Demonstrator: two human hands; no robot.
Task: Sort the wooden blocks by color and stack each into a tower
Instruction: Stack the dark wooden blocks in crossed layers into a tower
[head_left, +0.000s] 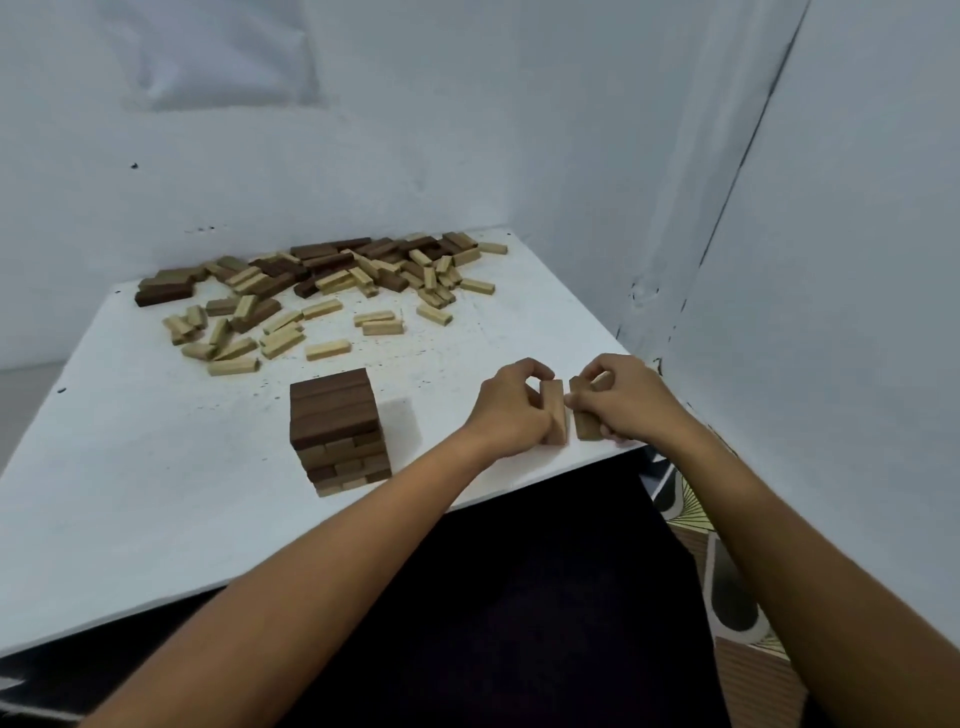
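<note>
A block tower (340, 428) stands mid-table, dark brown on top with mixed brown and light layers lower down. Near the table's front right edge my left hand (511, 408) grips a mid-brown block (555, 410) lying on the tabletop. Just to its right my right hand (621, 400) holds another mid-brown block (586, 423), a small gap apart from the first. My fingers hide parts of both blocks. A loose heap of dark and light blocks (332, 280) lies at the far side of the table.
The white table (156, 467) stands in a corner, with a wall behind and another close on the right. Scattered light blocks (327, 349) lie between the heap and the tower. A patterned floor mat (727, 571) shows at the lower right.
</note>
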